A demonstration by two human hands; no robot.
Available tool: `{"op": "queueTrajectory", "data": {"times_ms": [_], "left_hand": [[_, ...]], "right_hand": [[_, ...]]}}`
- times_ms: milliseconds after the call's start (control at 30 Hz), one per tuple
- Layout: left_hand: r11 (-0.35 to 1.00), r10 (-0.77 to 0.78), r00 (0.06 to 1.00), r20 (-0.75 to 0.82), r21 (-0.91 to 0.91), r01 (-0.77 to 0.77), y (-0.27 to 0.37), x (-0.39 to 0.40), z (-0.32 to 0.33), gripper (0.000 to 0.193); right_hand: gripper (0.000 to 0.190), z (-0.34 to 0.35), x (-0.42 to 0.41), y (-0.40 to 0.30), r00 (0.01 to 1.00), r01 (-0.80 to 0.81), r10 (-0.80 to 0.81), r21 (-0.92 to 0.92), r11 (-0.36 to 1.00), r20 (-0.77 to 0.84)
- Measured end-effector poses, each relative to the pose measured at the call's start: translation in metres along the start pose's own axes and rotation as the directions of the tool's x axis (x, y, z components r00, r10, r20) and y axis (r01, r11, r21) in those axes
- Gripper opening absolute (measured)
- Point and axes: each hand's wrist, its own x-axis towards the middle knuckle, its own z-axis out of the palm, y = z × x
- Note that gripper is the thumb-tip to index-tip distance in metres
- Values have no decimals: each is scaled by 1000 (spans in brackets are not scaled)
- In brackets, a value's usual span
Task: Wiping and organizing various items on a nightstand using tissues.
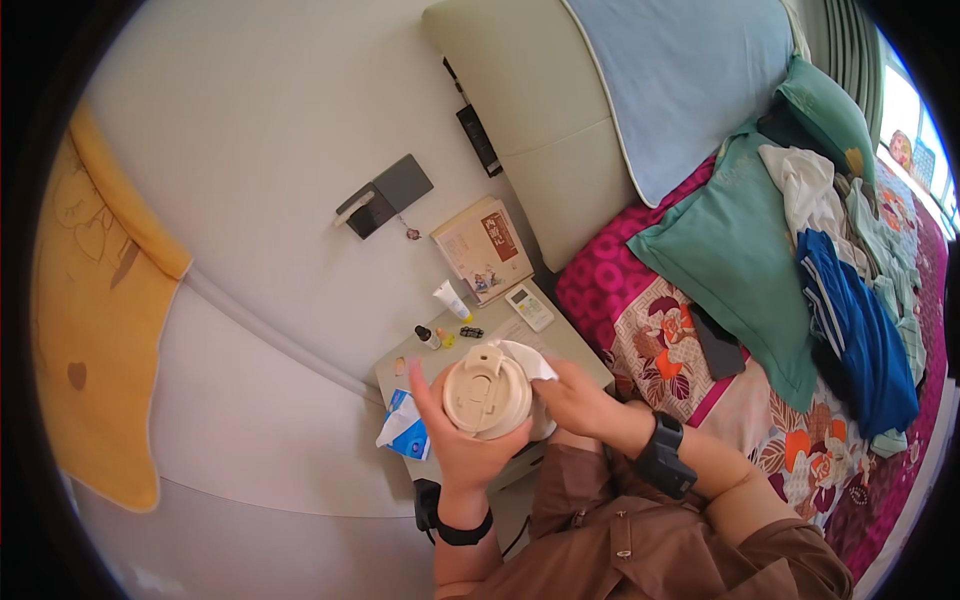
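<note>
My left hand [469, 446] is wrapped around a beige lidded cup [486, 396], its lid facing up towards the camera. Beside the cup on the right, my right hand [574, 397] pinches a white tissue [529, 360] that touches the cup's side and rim. Part of the cup's body is hidden by the lid and my fingers. Under both hands stands a pale bedside table [585, 365]. A blue tissue pack [407, 427] with a tissue sticking out lies at its left edge, close to my left wrist.
Farther back on the table are a dropper bottle [426, 337], a white tube [452, 301], a remote control [529, 308] and books [487, 251]. To the right is a bed with a green pillow [739, 240], a dark phone [716, 341] and blue clothing [862, 330].
</note>
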Motion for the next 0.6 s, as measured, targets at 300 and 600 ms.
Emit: {"op": "queueTrajectory", "data": {"times_ms": [300, 600], "left_hand": [[961, -82, 988, 127, 274, 44, -29, -17, 7, 112], [951, -40, 994, 105, 310, 6, -24, -17, -2, 111]], "right_hand": [[53, 11, -10, -22, 899, 413, -413, -602, 684, 147], [49, 16, -3, -17, 903, 429, -321, -637, 640, 286]]}}
